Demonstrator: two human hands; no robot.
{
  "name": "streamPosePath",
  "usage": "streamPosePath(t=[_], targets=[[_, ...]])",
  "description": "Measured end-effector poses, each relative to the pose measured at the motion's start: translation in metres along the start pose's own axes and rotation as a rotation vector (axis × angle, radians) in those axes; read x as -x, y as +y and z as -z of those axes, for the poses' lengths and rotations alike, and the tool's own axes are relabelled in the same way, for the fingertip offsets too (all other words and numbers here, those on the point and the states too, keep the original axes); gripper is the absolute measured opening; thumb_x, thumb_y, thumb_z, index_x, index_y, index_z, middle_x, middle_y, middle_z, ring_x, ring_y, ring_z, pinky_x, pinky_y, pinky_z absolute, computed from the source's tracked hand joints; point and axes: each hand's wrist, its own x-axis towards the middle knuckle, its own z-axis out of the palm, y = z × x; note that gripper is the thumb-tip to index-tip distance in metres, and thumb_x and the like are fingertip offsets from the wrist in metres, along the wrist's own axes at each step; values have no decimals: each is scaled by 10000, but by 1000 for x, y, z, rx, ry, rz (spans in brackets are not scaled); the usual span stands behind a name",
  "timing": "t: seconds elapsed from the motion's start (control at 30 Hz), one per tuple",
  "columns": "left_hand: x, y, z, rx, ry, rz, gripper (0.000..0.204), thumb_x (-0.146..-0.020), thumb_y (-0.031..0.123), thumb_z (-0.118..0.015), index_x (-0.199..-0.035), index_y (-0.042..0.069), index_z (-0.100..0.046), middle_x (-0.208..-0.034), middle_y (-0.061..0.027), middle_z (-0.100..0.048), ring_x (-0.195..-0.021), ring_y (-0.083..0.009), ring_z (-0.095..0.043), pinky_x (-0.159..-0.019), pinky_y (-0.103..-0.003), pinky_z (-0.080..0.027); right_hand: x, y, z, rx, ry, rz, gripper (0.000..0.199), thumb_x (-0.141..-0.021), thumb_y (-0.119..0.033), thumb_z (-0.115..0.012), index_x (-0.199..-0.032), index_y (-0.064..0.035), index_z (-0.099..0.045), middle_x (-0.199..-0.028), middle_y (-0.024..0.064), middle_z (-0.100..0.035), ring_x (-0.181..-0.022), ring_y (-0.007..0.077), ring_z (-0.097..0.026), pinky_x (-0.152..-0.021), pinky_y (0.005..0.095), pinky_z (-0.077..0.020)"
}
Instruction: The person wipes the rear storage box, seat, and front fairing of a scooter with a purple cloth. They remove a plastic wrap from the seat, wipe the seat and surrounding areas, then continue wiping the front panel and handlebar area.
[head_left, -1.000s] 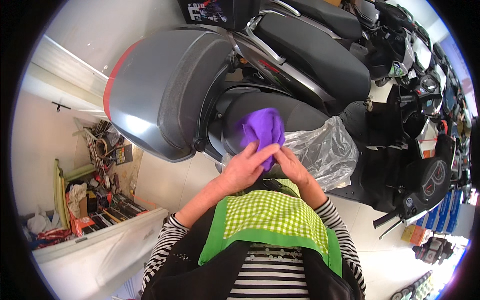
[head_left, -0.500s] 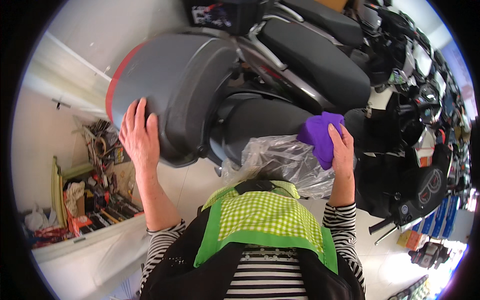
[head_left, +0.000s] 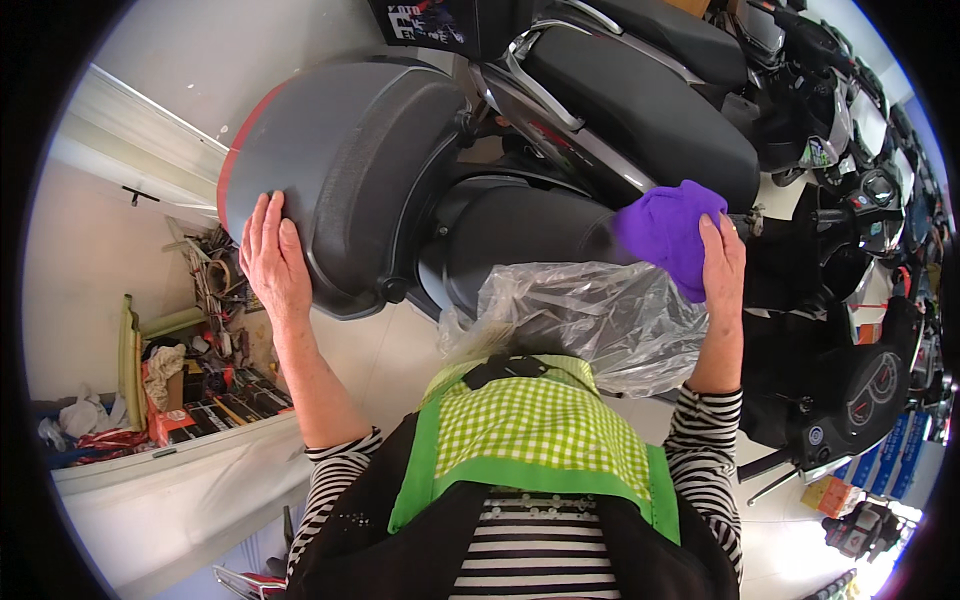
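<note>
My left hand (head_left: 274, 265) lies with its fingers stretched out on the near left side of a grey top box (head_left: 335, 150) with a red strip along its edge. The box sits at the back of a scooter, behind its black seat (head_left: 515, 235). In my right hand (head_left: 725, 268) is a bunched purple cloth (head_left: 668, 232), gripped at its right side over the front end of the seat. A crumpled clear plastic sheet (head_left: 590, 325) hangs across the seat's near side, close to my body. What the cloth touches underneath is hidden.
More parked scooters with black seats (head_left: 640, 110) stand close on the far side and to the right. The scooter's handlebar and dashboard (head_left: 870, 390) are at right. At left, a low wall opening holds tools and boxes (head_left: 215, 400). Blue boxes (head_left: 895, 455) lie far right.
My right hand has moved right and slightly away from me with the purple cloth. My left hand stays on the top box. The view has shifted a little.
</note>
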Motion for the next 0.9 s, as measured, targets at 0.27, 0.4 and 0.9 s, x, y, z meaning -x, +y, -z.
streamPosePath(t=[0.27, 0.4, 0.9], targets=[[-9, 5, 9, -27, 4, -124, 326, -964, 188, -534, -1251, 99, -662, -1314, -133, -612, -1159, -340, -552, -1033, -439, -378, -40, 64, -100, 72, -347, -21, 284, -965, -227, -568, -1075, 20, -659, -1015, 129, -604, -963, 235, -572, -869, 319, -445], [-10, 4, 5, 52, 41, -149, 338, -941, 173, -531, -1224, 42, -664, -1268, -175, -625, -1137, -333, -564, -1006, -425, -379, -67, 107, -170, 513, -608, 505, 331, -983, -288, -511, -1099, -21, -668, -1138, 191, -628, -1120, 351, -550, -943, 381, -456], [-4, 0, -1, 193, -36, 75, 461, -886, 212, -430, -1214, -41, -631, -1355, -226, -536, -1259, -345, -465, -1089, -469, -327, -117, 125, -336, 564, -1026, 118, 814, -794, -306, -676, -1515, -201, -311, -1488, 147, -413, -1423, 357, -334, -1071, 633, -311]])
